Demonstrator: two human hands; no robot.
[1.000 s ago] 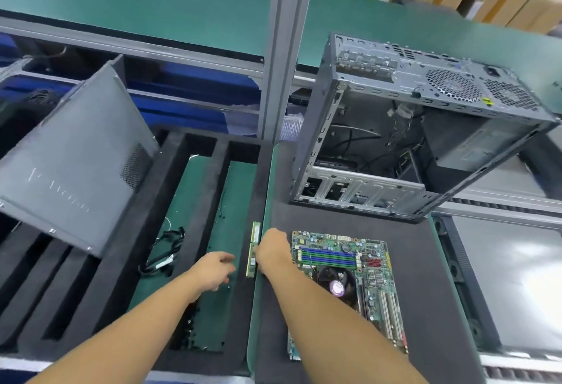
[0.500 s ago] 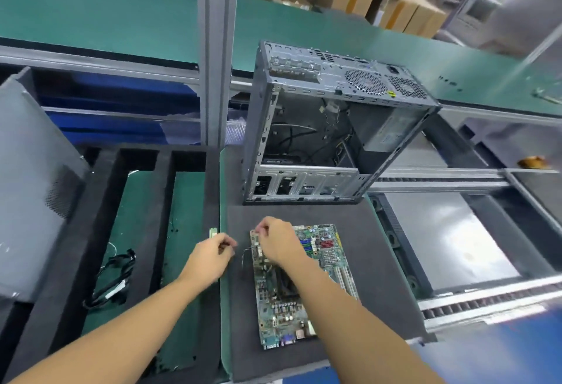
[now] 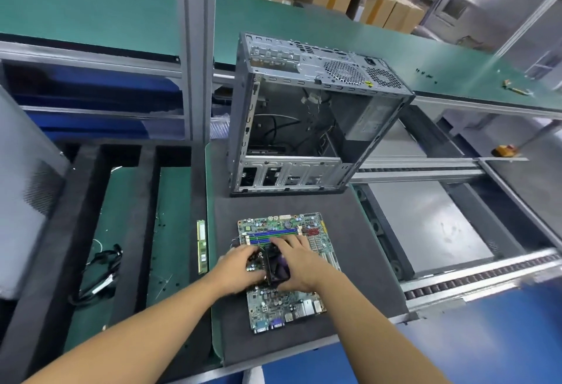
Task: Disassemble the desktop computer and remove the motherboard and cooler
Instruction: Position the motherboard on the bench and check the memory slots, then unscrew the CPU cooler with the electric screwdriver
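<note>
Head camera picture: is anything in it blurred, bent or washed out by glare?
Head view: the wide lens bends straight lines, so the grey post leans; the left hand and right hand look smeared over the motherboard; the metal sheet shows soft glare.

Both bare forearms reach forward and converge, the hands close together, palms down. The left hand (image 3: 240, 268) curls its fingers against the left side of the cooler (image 3: 278, 266), which sits between the hands. The right hand (image 3: 299, 265) lies over the cooler's right side, fingers spread forward and thumb along the edge, slightly blurred.
</note>
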